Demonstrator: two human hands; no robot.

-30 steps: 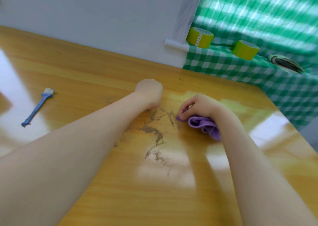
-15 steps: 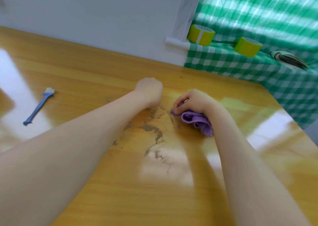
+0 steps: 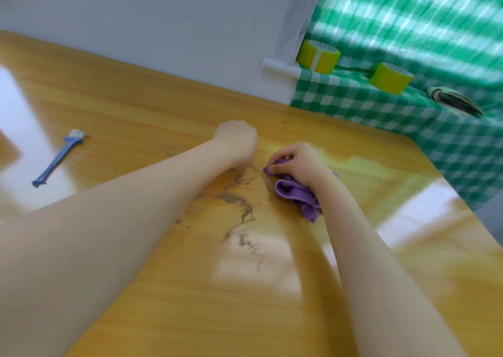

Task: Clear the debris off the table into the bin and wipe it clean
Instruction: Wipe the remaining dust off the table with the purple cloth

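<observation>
Moved: I saw the right hand (image 3: 296, 161) and its cloth (image 3: 296, 196) had slid a little to the left since half a second before, closer to the left hand (image 3: 236, 141), which had kept its place.
Brush (image 3: 58, 158): it lay flat at the far left of the table (image 3: 136, 103), bristles pointing away from me, well apart from both hands.
Left hand: it was clenched into a fist and rested on the wood at the far end of the dirt; I saw nothing in it.
Dirt (image 3: 239, 201): grey-brown smears and crumbs ran from just beside the fist towards me, between the two forearms, all on the tabletop.
Cloth: purple and bunched, it was pressed on the wood at the right edge of the dirt, with a loose fold trailing towards me.
Right hand: its fingers were curled round the cloth, grasping it from above.
First tape roll (image 3: 318, 57): yellow, it stood on the checked cover (image 3: 381, 103) beyond the table's far right corner.
Second tape roll (image 3: 390, 78): also yellow, it sat further right on the same cover.
</observation>
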